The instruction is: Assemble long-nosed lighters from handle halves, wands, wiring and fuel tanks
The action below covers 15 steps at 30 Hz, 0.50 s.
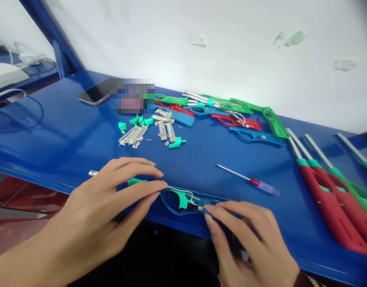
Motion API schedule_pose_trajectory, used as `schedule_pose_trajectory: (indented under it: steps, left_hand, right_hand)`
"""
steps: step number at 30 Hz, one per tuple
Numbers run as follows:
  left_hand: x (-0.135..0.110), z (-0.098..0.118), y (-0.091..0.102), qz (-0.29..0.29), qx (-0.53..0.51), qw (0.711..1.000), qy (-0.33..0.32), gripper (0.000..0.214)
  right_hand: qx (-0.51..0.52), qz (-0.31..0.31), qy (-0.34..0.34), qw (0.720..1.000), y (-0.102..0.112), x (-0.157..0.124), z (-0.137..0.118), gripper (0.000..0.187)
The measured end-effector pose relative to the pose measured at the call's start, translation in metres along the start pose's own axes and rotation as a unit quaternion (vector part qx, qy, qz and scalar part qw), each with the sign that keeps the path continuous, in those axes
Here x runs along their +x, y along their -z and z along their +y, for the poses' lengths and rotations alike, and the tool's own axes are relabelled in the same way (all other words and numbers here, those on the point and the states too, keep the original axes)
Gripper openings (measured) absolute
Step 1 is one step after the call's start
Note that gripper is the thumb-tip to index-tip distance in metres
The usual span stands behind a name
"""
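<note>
An opened blue lighter shell [183,201] with a green trigger and thin wires lies at the front edge of the blue table [66,139]. My left hand [111,211] rests over its metal nozzle end, fingertips pressing on the green collar. My right hand [246,239] pinches the handle end of the same shell, fingers closed on its inner parts. The nozzle tip [93,173] pokes out left of my left hand.
A small red-handled screwdriver [249,180] lies right of centre. Clear fuel tubes and green clips [147,131] are scattered further back. Green, red and blue lighter halves [231,115] pile near the wall. Assembled red and green lighters [330,187] lie at right. A phone [95,93] sits back left.
</note>
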<state>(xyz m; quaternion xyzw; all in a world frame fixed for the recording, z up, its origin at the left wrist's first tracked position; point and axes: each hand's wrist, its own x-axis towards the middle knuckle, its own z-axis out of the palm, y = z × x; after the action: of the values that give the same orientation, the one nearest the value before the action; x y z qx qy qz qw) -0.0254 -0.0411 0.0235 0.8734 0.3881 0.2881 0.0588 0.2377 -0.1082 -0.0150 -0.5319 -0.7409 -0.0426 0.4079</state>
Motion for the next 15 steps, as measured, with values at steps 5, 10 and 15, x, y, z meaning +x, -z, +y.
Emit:
schedule_pose_trajectory:
  steps: [5, 10, 15]
  left_hand:
    - [0.006, -0.011, 0.003, -0.009, 0.029, 1.000, -0.004, 0.021]
    - [0.005, -0.017, 0.004, -0.035, 0.010, 0.999, 0.001, 0.022]
    - [0.003, -0.021, 0.007, -0.058, 0.006, 0.998, 0.016, 0.025]
  right_hand:
    - [0.005, 0.049, -0.058, 0.997, -0.001, -0.001, -0.008, 0.020]
    - [-0.031, -0.003, -0.031, 0.999, -0.003, -0.003, -0.007, 0.023]
    - [-0.061, -0.056, -0.010, 0.997, -0.005, -0.003, 0.002, 0.036]
